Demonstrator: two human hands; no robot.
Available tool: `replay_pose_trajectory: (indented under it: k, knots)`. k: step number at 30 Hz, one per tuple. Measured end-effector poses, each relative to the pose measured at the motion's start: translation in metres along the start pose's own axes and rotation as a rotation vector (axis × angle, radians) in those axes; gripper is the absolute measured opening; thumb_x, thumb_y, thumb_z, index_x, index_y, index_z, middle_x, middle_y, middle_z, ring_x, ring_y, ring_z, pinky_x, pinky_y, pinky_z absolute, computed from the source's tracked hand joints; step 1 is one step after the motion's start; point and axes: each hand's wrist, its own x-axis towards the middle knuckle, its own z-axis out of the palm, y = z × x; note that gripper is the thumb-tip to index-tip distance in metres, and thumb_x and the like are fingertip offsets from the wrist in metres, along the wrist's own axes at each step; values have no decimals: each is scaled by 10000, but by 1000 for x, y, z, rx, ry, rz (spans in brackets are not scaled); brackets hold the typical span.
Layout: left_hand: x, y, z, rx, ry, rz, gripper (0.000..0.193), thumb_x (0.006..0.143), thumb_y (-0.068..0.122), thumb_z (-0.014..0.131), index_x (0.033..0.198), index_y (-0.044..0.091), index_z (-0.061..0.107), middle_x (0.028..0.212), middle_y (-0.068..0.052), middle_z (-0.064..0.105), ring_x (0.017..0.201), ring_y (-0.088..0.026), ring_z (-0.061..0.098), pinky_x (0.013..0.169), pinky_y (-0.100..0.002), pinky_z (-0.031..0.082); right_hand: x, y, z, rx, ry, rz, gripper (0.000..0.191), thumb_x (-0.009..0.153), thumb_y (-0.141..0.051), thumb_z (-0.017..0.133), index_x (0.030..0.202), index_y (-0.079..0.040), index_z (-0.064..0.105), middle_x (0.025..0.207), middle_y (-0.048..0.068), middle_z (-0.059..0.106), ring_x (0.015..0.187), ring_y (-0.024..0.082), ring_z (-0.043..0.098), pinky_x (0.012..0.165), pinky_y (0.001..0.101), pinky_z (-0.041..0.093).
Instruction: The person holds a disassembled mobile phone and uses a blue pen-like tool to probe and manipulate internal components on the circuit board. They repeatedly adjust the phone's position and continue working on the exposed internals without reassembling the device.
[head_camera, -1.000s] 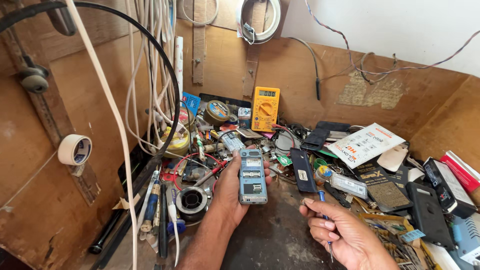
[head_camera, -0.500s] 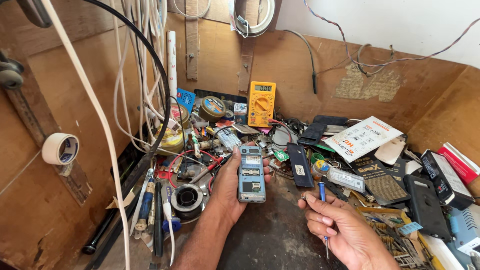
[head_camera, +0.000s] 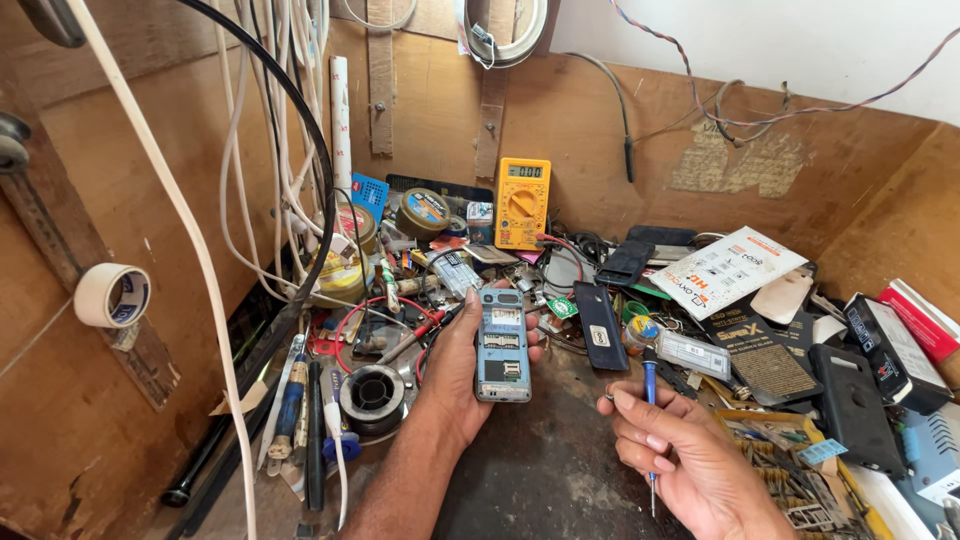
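Note:
My left hand (head_camera: 458, 372) holds an opened mobile phone (head_camera: 503, 345) upright, back cover off, with its grey-blue inner frame and circuit parts showing. A little to the right and lower, my right hand (head_camera: 682, 462) grips a small blue-handled screwdriver (head_camera: 649, 420) between thumb and fingers; the handle points up and the thin metal tip points down past the palm. The screwdriver is apart from the phone. Both hands hover over a dark, worn patch of the wooden workbench (head_camera: 545, 480).
A yellow multimeter (head_camera: 522, 202) leans on the back board. A solder spool (head_camera: 373, 397), pens and tools lie left of my left hand. Phone covers (head_camera: 600, 327), batteries, boxes and packets crowd the right side. Cables (head_camera: 280, 150) hang at left; a tape roll (head_camera: 112, 296) sits on the left wall.
The view has shifted slightly left and down. My right hand has drawn a little closer to the phone, screwdriver still in it. The left hand keeps the phone steady.

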Motion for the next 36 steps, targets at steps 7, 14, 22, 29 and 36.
replay_pose_trajectory:
  k: [7, 14, 22, 29, 36]
  knots:
    - [0, 0, 0, 8, 6, -7, 557, 1057, 458, 337, 1446, 96, 506, 1010, -170, 712, 822, -227, 705, 715, -364, 628, -6, -4, 5, -153, 70, -48, 309, 828, -21, 693, 1127, 52, 714, 892, 119, 725, 532, 55, 403, 453, 234, 311]
    - [2, -2, 0, 7, 9, -25, 556, 1060, 460, 329, 1446, 106, 516, 1013, -173, 715, 837, -228, 710, 716, -367, 626, -12, -26, -22, -438, 132, -236, 300, 885, -25, 713, 1157, 100, 712, 738, 63, 602, 508, 83, 375, 439, 270, 302]
    - [2, -3, 0, 26, -6, -43, 555, 1061, 460, 329, 1450, 113, 520, 1019, -172, 718, 838, -227, 707, 723, -367, 625, -5, -55, -49, -1394, 634, -254, 200, 821, -235, 853, 981, -116, 854, 794, 100, 769, 698, 208, 724, 718, 364, 571]
    - [4, -4, 1, -42, -4, -67, 460, 1054, 346, 389, 1420, 123, 556, 1000, -185, 713, 837, -251, 707, 717, -383, 628, -1, -57, -55, -1484, 690, -220, 265, 806, -285, 852, 1040, -161, 844, 803, 118, 812, 728, 220, 753, 759, 363, 586]
    - [8, -8, -4, -77, 4, -68, 453, 1041, 303, 372, 1374, 74, 576, 1014, -204, 715, 872, -274, 712, 748, -419, 632, -12, -58, -64, -1123, 723, -404, 247, 889, -193, 786, 1076, -35, 817, 749, 95, 757, 663, 136, 563, 613, 331, 459]
